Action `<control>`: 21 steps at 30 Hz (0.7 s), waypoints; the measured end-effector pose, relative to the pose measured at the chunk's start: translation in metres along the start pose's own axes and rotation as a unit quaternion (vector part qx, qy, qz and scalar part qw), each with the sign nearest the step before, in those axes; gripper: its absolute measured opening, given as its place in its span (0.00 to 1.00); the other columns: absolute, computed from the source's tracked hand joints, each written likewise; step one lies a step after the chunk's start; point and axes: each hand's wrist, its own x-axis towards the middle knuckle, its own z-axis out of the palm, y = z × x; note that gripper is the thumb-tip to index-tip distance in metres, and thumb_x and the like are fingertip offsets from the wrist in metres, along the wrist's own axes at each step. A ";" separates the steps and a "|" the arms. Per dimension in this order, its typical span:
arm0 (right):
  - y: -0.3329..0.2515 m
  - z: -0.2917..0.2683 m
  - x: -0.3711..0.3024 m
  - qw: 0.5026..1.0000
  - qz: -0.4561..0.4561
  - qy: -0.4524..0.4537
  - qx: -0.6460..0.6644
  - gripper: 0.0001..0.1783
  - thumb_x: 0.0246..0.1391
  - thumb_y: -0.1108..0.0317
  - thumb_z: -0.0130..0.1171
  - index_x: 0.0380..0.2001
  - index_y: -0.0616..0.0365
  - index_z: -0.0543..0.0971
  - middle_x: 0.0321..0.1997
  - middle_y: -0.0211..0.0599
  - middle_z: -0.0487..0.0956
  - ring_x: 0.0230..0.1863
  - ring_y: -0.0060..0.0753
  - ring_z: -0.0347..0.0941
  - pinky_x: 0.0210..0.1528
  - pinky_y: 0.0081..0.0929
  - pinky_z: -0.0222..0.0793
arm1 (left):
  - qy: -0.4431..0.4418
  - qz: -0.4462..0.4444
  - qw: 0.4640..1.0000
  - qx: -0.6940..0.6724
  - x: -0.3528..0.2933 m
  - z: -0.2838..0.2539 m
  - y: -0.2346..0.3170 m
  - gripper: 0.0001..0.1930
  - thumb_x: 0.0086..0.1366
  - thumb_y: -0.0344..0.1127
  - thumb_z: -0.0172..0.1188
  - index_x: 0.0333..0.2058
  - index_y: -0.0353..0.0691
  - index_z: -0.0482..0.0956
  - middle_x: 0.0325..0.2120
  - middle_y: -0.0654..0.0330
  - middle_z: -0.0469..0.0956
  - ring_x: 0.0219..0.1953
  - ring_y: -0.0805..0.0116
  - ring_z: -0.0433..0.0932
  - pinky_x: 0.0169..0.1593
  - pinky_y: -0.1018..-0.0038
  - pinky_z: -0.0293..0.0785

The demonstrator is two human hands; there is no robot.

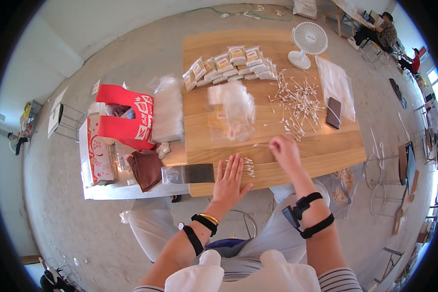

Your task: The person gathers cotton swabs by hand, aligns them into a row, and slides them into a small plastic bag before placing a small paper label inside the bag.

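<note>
My left hand (230, 176) lies flat near the table's front edge, fingers stretched out. Beside and partly beneath it is a small row of cotton swabs (248, 168); how many the palm hides I cannot see. To the right, my right hand (285, 152) is closed, fingertips pinched at the end of a single cotton swab (261, 145) that points left. A loose heap of cotton swabs (301, 103) spreads beyond it. Clear plastic bags (236, 104), some with yellow print, lie in the middle, and packed bags of swabs (224, 64) are piled farther back.
A white fan (310, 39) stands at the back right, near a dark phone (333, 113) on plastic sheeting (337, 82). On the left are a red bag (143, 119), stacked clear bags (169, 112), a brown cloth (145, 169) and a dark flat pad (199, 173). Other people sit farther off.
</note>
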 end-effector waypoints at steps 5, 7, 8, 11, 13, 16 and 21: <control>0.001 -0.011 -0.029 0.994 -0.039 0.088 -0.060 0.14 0.52 0.68 0.63 0.43 0.56 0.77 0.44 0.44 0.76 0.50 0.52 0.70 0.54 0.47 0.65 | -0.001 -0.006 1.000 -0.014 0.000 -0.001 -0.001 0.46 0.68 0.62 0.47 0.71 0.31 0.47 0.73 0.51 0.45 0.76 0.55 0.41 0.75 0.50 0.35; -0.026 0.006 -0.055 0.995 -0.088 0.014 -0.054 0.25 0.51 0.65 0.65 0.53 0.56 0.73 0.55 0.45 0.73 0.57 0.53 0.66 0.59 0.48 0.62 | -0.005 -0.005 1.000 0.003 -0.004 -0.002 -0.004 0.46 0.69 0.64 0.44 0.71 0.32 0.47 0.73 0.52 0.47 0.76 0.57 0.41 0.75 0.51 0.36; -0.044 0.006 -0.064 0.992 -0.108 -0.027 -0.054 0.31 0.50 0.64 0.66 0.57 0.55 0.71 0.59 0.45 0.71 0.61 0.52 0.65 0.62 0.48 0.60 | -0.003 -0.009 1.000 0.003 -0.005 -0.003 -0.004 0.46 0.69 0.64 0.44 0.71 0.32 0.47 0.73 0.52 0.47 0.76 0.57 0.41 0.75 0.51 0.36; -0.061 0.015 -0.071 0.992 -0.103 -0.058 -0.046 0.38 0.46 0.62 0.70 0.61 0.55 0.68 0.63 0.42 0.68 0.63 0.49 0.62 0.65 0.46 0.58 | 0.000 0.001 1.000 -0.022 -0.001 -0.007 -0.004 0.45 0.69 0.63 0.45 0.71 0.33 0.47 0.73 0.53 0.48 0.76 0.58 0.41 0.75 0.51 0.35; -0.057 0.019 -0.061 0.992 -0.105 -0.059 -0.046 0.39 0.44 0.62 0.71 0.60 0.55 0.69 0.63 0.41 0.68 0.63 0.49 0.62 0.65 0.46 0.57 | -0.002 0.017 1.000 0.006 -0.001 -0.009 -0.005 0.45 0.69 0.64 0.44 0.71 0.34 0.48 0.73 0.54 0.48 0.76 0.57 0.41 0.75 0.50 0.35; -0.050 0.020 -0.045 0.991 -0.097 -0.082 -0.042 0.40 0.42 0.61 0.73 0.60 0.55 0.69 0.63 0.40 0.68 0.64 0.48 0.62 0.67 0.46 0.56 | -0.007 0.022 1.000 0.019 0.000 -0.011 -0.007 0.44 0.69 0.64 0.44 0.71 0.35 0.49 0.73 0.55 0.47 0.76 0.54 0.40 0.74 0.49 0.34; -0.056 0.016 -0.043 0.988 -0.077 -0.134 -0.023 0.42 0.44 0.58 0.72 0.62 0.54 0.68 0.64 0.40 0.67 0.66 0.49 0.61 0.69 0.47 0.54 | -0.004 0.015 1.000 0.024 -0.003 -0.010 -0.010 0.44 0.69 0.65 0.42 0.71 0.36 0.49 0.74 0.55 0.46 0.76 0.53 0.39 0.74 0.48 0.33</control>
